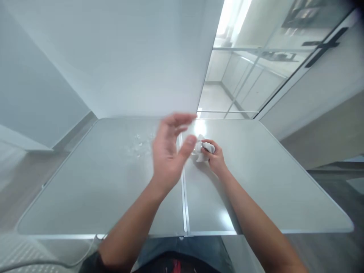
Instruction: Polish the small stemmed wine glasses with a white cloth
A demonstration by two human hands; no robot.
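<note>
My left hand [169, 155] is raised over the table's centre seam, a little smeared by motion. Its fingers are curved with the thumb apart, and nothing shows between them. On the right half of the table, my right hand [218, 159] is closed around a crumpled white tissue or cloth [209, 147]. Part of this white bundle hangs toward the tabletop, and something clear and shiny seems to be beside it. Left of my left hand lies a clear, glinting patch [138, 144]; whether it is water or bits of clear plastic, I cannot tell.
The pale folding table [99, 189] has a metal seam [185, 212] down its middle. A white wall panel [127, 68] rises behind it, with a glazed door [241, 76] at the back right. A cable [71, 263] runs below the front left edge.
</note>
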